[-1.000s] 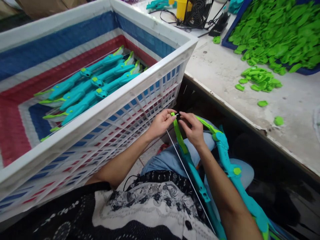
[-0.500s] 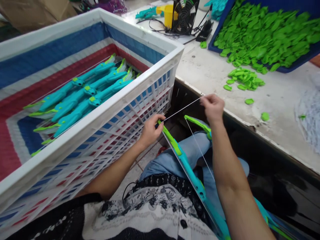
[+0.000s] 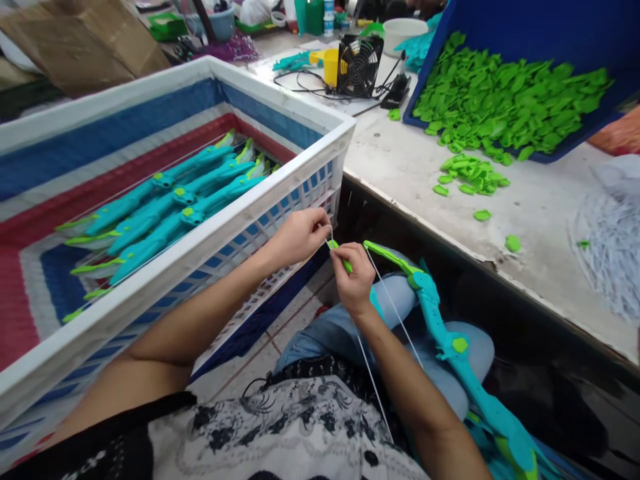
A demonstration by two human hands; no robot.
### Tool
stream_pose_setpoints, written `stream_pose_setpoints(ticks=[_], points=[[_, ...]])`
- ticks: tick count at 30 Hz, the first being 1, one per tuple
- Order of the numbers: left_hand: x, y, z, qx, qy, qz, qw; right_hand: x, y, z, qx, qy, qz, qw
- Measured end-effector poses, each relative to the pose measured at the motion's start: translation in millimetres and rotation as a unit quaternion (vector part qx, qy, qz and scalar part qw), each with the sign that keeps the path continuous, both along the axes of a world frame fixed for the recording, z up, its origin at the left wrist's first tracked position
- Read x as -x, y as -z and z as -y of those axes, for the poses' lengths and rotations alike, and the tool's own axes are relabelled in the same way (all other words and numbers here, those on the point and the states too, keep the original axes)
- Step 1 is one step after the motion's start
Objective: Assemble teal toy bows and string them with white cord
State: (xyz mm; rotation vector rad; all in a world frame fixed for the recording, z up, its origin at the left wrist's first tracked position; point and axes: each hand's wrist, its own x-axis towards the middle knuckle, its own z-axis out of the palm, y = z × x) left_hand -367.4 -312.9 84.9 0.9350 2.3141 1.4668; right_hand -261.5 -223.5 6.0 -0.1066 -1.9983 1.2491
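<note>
Left hand [image 3: 303, 235] has the white string [image 3: 331, 232] pinched between thumb and fingers, and the right hand [image 3: 354, 273] is clamped on the green tip [image 3: 347, 265] of a turquoise limb [image 3: 376, 304]. That's all going on mid-frame, in the gap between the table and the crate. The right wrist and forearm are kinda in the way, hiding most of the limb.

Biggest to smallest: worn white table [image 3: 550, 200] fills the right side, with its front edge running diagonally down. White plastic crate [image 3: 345, 127] hogs the left, striped lining inside, turquoise-and-green bows [image 3: 215, 171] lying side by side in it. Cardboard box [image 3: 85, 43] sits upper left, blue bin [image 3: 530, 40] upper right, loaded with green parts [image 3: 505, 100]. Another bow [image 3: 445, 333] lies over the knees, lower right. White strands [image 3: 610, 247] are heaped at the right edge. Top centre: black fan [image 3: 359, 67], yellow cup [image 3: 330, 67] right beside it, small bottle [image 3: 329, 17] behind. The bottle's label is too tiny to read. Smallest stuff is loose green bits [image 3: 513, 243] scattered on the table.
</note>
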Motion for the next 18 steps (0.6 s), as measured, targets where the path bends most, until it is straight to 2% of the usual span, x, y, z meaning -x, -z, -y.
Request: stream_pose_setpoints(ticks=[1,3,5,7,9,14,18], points=[[-3,-1.1,2,0.003,-0.011,-0.026,1.000,2,-0.2,-1,0.024,0.001,0.003,1.000],[-12,2.8,3,-0.041,-0.039,0.019,0.998,4,-3.8,-2,0.068,0.000,0.006,0.998],[-18,11.5,1,-0.106,-0.056,0.154,0.981,4,-8.5,-2,0.103,0.009,-0.003,0.995],[-21,19.6,-1,-0.152,-0.056,0.285,0.945,3,-11.5,-4,0.130,0.024,-0.010,0.991],[-22,23.9,0,-0.163,-0.040,0.351,0.921,4,-12.9,-7,0.146,0.035,-0.009,0.989],[-20,22.5,6,-0.142,0.007,0.389,0.910,8,-15.8,-12,0.110,0.036,-0.008,0.993],[-19,21.1,8,-0.167,0.012,0.422,0.891,9,-18.2,-11,0.105,0.007,-0.008,0.994]])
